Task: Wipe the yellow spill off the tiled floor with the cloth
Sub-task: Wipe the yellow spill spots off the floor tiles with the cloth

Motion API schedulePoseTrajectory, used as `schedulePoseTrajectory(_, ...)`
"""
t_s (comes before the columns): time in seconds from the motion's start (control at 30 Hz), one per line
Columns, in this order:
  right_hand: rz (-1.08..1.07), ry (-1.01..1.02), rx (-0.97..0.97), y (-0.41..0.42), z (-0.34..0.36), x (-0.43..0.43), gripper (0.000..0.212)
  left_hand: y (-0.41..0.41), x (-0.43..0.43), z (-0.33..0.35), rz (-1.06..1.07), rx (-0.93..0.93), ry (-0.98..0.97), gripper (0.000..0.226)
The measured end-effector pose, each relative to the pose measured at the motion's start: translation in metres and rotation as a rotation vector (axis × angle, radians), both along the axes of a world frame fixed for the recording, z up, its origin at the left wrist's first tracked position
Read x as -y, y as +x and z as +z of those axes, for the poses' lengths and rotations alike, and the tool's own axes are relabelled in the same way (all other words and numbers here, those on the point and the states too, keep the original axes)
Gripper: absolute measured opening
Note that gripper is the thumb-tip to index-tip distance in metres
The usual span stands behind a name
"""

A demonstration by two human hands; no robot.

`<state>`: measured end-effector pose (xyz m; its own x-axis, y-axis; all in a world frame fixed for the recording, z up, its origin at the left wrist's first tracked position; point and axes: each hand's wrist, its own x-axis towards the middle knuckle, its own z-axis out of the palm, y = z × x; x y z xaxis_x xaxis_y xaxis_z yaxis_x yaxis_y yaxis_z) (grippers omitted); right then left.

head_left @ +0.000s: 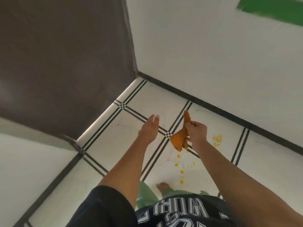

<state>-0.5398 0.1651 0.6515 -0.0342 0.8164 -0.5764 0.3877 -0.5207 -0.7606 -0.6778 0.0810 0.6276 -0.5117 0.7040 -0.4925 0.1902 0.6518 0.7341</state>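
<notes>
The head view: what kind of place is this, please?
Probably an indoor room or hallway corner in a home, though I cannot be sure. The tiled floor is white with black double lines, a dark baseboard runs under the white wall, and a dark brown panel stands left.

Cloth (179, 138) hangs above the floor (114, 145); spill (182, 172) apparently below it.

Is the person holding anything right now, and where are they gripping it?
The right hand pinches the orange cloth near its middle; the left hand is open and empty.
</notes>
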Motion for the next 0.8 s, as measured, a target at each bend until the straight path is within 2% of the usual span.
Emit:
schedulePoseTrajectory(0.27, -0.462, -0.047, -0.053, -0.055, -0.002, -0.005, 0.015, -0.075, -0.086, -0.017, -0.612, -0.044, -0.108, 0.059)
schedulePoseTrajectory(0.43, -0.743, -0.112, -0.112, -0.063, -0.012, -0.012, 0.01, -0.083, -0.133, -0.028, -0.912, -0.043, -0.145, 0.059)
schedulePoseTrajectory(0.63, -0.976, -0.169, -0.135, -0.046, -0.074, -0.047, 0.011, -0.058, -0.199, -0.071, -1.046, 0.053, -0.197, 0.053)
schedulePoseTrajectory(0.7, -1.029, -0.198, -0.132, -0.036, -0.123, -0.073, 0.018, -0.045, -0.235, -0.115, -1.05, 0.062, -0.22, 0.053)
schedulePoseTrajectory(0.8, -1.075, -0.238, -0.126, -0.024, -0.201, -0.113, 0.013, -0.029, -0.281, -0.191, -1.024, 0.089, -0.269, 0.052)
